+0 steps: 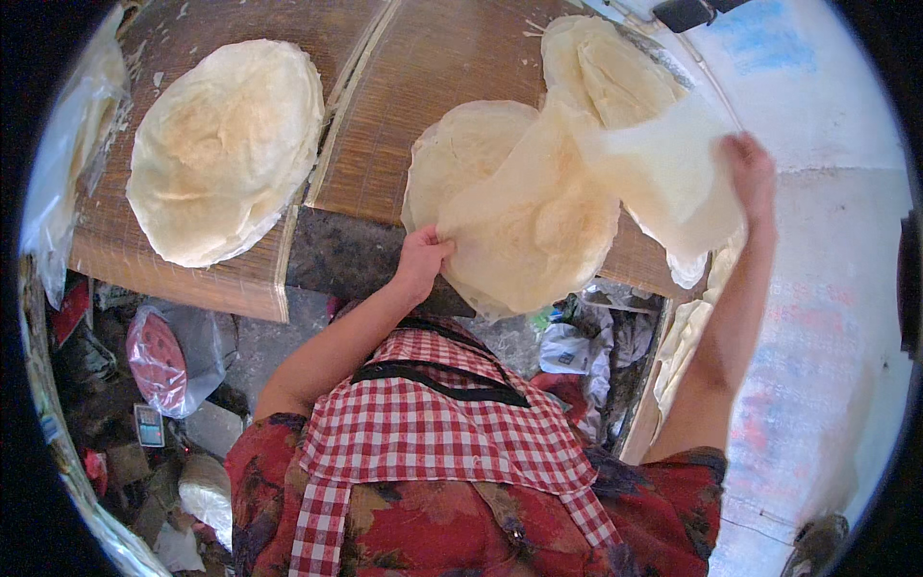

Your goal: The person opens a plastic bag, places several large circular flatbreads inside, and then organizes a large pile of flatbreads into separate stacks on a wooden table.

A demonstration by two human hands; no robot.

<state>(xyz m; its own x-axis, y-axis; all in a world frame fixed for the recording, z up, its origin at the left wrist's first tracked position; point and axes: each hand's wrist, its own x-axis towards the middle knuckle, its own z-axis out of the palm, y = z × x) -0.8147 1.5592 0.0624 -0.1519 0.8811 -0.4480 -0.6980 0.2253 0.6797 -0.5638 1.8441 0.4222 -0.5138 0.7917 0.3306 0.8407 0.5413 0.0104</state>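
Observation:
My left hand (424, 261) pinches the left edge of a thin, pale round sheet of flatbread (533, 216), which is stretched out over other sheets. My right hand (748, 162), slightly blurred, is raised at the right, closed at the end of the lifted, translucent part of a sheet. Whether this part belongs to the sheet in my left hand is hard to tell. Under it at the left lies a stack of round sheets (469, 141). Behind are folded sheets (620, 72). A separate stack of round flatbreads (227, 151) lies on the left board.
The brown slatted work surface (425, 65) has a gap running between its two parts. A clear plastic bag (72, 166) hangs at the far left. Folded sheets (681, 346) lie beside my right arm, near the white wall (829, 238). Below stand bagged items (159, 360) and clutter.

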